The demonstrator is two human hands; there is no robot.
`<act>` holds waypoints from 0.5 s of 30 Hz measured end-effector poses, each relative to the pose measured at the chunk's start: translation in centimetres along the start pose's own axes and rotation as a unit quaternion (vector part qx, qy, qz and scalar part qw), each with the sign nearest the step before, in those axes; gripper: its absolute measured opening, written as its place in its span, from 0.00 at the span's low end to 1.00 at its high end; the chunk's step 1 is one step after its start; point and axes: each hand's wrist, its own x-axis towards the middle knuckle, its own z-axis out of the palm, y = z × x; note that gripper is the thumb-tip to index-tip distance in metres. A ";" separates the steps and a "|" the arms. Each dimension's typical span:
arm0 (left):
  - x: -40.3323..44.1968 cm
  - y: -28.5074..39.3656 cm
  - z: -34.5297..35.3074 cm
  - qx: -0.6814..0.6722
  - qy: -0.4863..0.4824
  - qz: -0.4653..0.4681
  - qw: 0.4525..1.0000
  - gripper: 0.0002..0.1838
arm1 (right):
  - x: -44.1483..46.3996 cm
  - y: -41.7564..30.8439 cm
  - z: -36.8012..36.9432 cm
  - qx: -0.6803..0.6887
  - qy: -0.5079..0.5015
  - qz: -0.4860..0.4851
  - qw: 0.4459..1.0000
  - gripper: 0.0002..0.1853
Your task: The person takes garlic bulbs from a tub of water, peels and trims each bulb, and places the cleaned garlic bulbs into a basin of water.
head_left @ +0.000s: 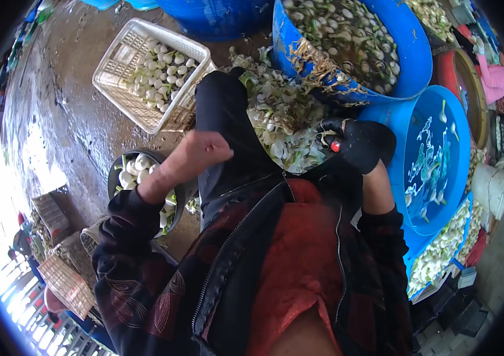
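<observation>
My left hand (pixel 204 152) is bare, its fingers curled in above my left knee. Whether anything is inside the curl cannot be made out. Beneath that forearm stands a dark bucket (pixel 176 215) of white onions (pixel 139 169) with green stems. My right hand (pixel 356 142) wears a black glove and is closed beside my right knee. A small red piece (pixel 335 145) shows at its fingers, with pale strands near it; what it grips is unclear. Between my legs lies a heap of onion peelings (pixel 284 118).
A white plastic crate (pixel 100 83) half full of onions stands front left. To the right are a blue tub (pixel 412 59) of onions in murky water and a lighter blue tub (pixel 460 154) with a few floating. Another person in a pink sleeve (pixel 494 80) is far right.
</observation>
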 end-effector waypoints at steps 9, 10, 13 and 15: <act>-4.2 -4.3 4.6 0.000 0.093 -0.010 0.996 0.11 | 0.0 -1.7 0.5 0.023 -0.003 0.004 1.000 0.15; -3.5 -4.1 4.0 -0.027 0.104 -0.001 0.994 0.10 | 0.4 -1.4 0.7 0.028 -0.013 0.003 1.000 0.15; -1.5 -0.4 2.1 -0.216 0.129 -0.074 0.965 0.09 | 1.8 -0.9 1.5 0.051 -0.024 0.029 0.998 0.16; -0.3 1.9 1.8 -0.214 0.113 -0.030 0.970 0.09 | 3.5 0.4 2.3 -0.041 0.024 -0.100 0.994 0.17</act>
